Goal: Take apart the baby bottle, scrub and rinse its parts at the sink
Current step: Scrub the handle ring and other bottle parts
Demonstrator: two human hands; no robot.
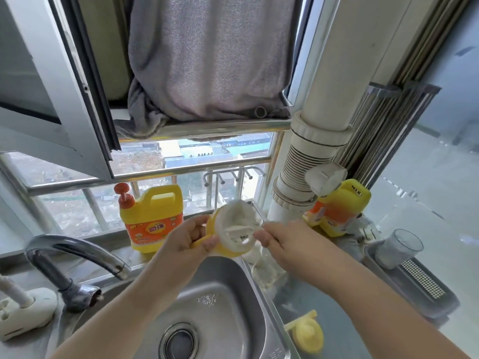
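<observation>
My left hand (190,238) grips a yellow bottle collar (228,251) with a whitish teat part inside it, held above the back edge of the steel sink (228,288). My right hand (281,238) pinches a thin white brush handle (239,228) that reaches across the collar's inner opening. A clear glass bottle body (268,272) stands on the counter just under my right wrist. A second yellow bottle part (308,332) lies on the counter at the sink's right edge.
A curved steel faucet (75,257) rises left of the sink. Two yellow detergent jugs (153,218) (337,208) stand by the window. A grey drain tray (425,283) holding a clear cup (398,248) sits at right. A white pipe (311,156) runs behind.
</observation>
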